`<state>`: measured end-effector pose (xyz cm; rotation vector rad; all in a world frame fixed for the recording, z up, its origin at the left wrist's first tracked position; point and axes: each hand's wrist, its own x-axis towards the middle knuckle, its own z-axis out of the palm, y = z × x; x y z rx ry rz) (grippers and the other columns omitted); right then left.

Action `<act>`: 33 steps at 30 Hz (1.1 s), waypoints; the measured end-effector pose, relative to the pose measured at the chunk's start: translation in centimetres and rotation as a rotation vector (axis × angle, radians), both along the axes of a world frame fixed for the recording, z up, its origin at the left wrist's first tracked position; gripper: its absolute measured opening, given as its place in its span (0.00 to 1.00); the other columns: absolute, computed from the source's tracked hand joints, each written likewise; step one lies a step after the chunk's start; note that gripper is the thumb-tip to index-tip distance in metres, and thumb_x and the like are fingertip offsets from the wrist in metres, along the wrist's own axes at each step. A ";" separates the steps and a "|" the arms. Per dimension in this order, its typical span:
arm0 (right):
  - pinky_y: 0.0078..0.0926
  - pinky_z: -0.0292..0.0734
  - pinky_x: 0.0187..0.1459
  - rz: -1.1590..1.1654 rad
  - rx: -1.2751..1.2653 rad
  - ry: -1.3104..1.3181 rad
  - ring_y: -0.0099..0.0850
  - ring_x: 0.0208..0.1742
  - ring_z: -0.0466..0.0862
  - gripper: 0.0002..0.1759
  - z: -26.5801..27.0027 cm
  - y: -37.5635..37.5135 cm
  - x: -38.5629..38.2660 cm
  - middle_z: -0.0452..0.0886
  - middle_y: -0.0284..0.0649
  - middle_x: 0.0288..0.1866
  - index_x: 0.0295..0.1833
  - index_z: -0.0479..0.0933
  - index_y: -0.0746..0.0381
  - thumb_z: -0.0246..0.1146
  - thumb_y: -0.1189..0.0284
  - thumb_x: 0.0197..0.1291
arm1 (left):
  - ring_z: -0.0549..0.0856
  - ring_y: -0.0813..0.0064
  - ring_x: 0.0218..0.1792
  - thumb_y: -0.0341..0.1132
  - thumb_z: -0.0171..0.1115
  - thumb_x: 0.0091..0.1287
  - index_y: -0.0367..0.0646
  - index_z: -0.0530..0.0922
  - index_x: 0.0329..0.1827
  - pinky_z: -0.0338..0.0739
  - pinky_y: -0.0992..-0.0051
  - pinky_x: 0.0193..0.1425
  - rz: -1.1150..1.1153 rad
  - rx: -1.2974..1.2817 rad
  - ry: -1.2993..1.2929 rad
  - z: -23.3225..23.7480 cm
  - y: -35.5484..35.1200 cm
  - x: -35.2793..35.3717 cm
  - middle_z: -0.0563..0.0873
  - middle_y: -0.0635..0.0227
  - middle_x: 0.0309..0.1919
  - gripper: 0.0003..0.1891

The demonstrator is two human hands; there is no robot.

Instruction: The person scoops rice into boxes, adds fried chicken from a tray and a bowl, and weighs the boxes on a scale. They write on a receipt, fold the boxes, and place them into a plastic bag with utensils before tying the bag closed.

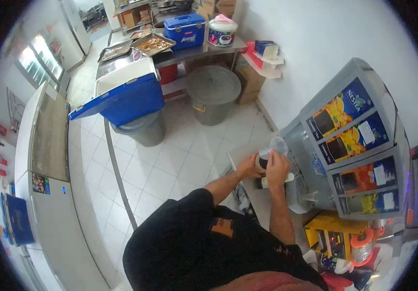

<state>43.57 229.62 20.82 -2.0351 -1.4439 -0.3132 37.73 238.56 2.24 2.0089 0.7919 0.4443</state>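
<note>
Both of my hands are together over the counter in front of the drink dispenser [349,145]. My left hand [248,166] is wrapped round a cup [263,161] with dark content. My right hand [277,167] pinches a clear round plastic lid [278,144], tilted at the cup's far side. Just below the hands, a dark bottle with a pale label [263,183] lies on the counter, partly hidden by my right wrist. To its right stands a clear container [300,196].
A yellow machine [335,237] stands at the lower right. Ahead are a lidded grey bin [213,92], an open blue cooler [133,99] on another bin, and a metal table [184,57] with trays [153,44]. A long white freezer [56,208] lines the left side.
</note>
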 end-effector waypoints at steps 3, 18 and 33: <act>0.42 0.75 0.48 0.051 -0.012 0.168 0.47 0.41 0.83 0.10 1.1 -1.9 0.2 0.85 0.49 0.39 0.45 0.81 0.65 0.62 0.70 0.65 | 0.73 0.45 0.66 0.57 0.83 0.35 0.36 0.50 0.78 0.69 0.59 0.69 0.096 0.369 -0.425 1.9 1.3 -4.3 0.75 0.43 0.63 0.69; 0.27 0.82 0.40 0.206 0.019 1.024 0.27 0.38 0.85 0.09 9.1 -6.4 -2.1 0.84 0.38 0.35 0.45 0.78 0.64 0.56 0.71 0.73 | 0.85 0.62 0.50 0.50 0.74 0.59 0.33 0.64 0.69 0.81 0.65 0.51 -0.193 -0.572 -0.171 13.8 -3.9 -28.5 0.80 0.51 0.56 0.42; 0.33 0.77 0.53 0.619 -0.160 0.804 0.37 0.49 0.86 0.12 8.9 -5.2 -11.8 0.87 0.45 0.48 0.53 0.76 0.68 0.56 0.71 0.72 | 0.40 0.57 0.81 0.76 0.32 0.66 0.39 0.45 0.80 0.33 0.56 0.81 -0.214 -0.350 -0.579 22.4 -2.5 -28.3 0.41 0.64 0.82 0.53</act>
